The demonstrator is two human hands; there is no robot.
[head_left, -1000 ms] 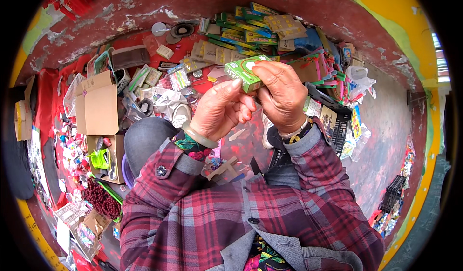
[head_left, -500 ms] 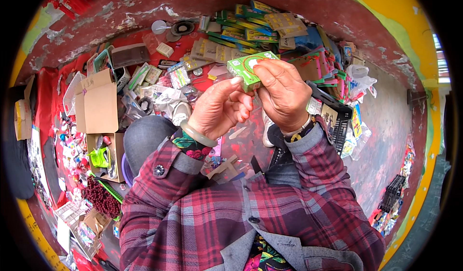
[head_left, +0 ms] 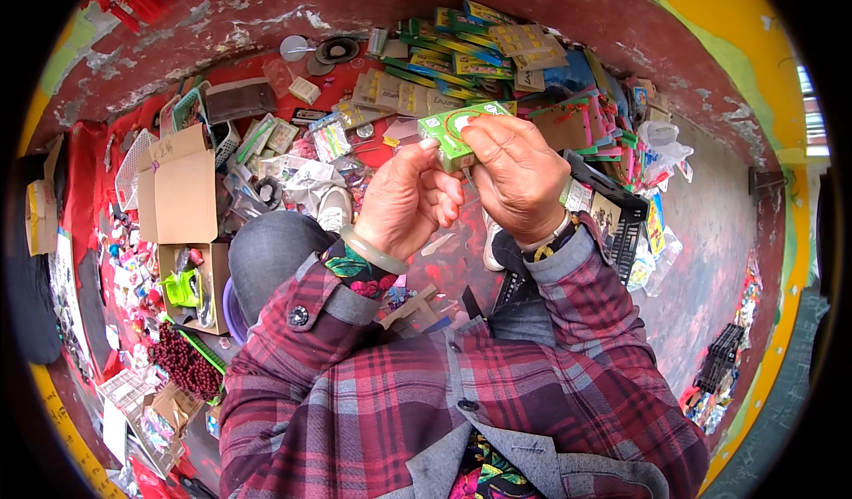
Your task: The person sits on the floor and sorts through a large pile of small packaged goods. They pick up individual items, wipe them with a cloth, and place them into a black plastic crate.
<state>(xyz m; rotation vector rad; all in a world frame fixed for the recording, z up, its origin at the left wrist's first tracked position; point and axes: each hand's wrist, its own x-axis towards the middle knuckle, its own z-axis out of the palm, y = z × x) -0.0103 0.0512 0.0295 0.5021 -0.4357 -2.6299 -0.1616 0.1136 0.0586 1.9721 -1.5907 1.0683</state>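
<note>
Both my hands are raised around a small green and white cardboard box [head_left: 441, 130]. My right hand [head_left: 519, 175] grips its right end, the fingers over the top and the thumb below. At the box's left corner, my left hand [head_left: 410, 195] has its thumb tip against the edge and its other fingers curled underneath. Whether those curled fingers hold anything small is hidden. The box is slightly tilted, and its underside cannot be seen.
Flat packages [head_left: 479, 59] pile up by the red wall. On my left stands an open cardboard carton [head_left: 182, 193] near dark red beads [head_left: 185, 361]. A black plastic crate [head_left: 627, 233] sits at my right, beside a white plastic bag [head_left: 661, 148].
The box has tipped slightly and its left end has sunk a little. Both hands stay on it, the left having shifted slightly.
</note>
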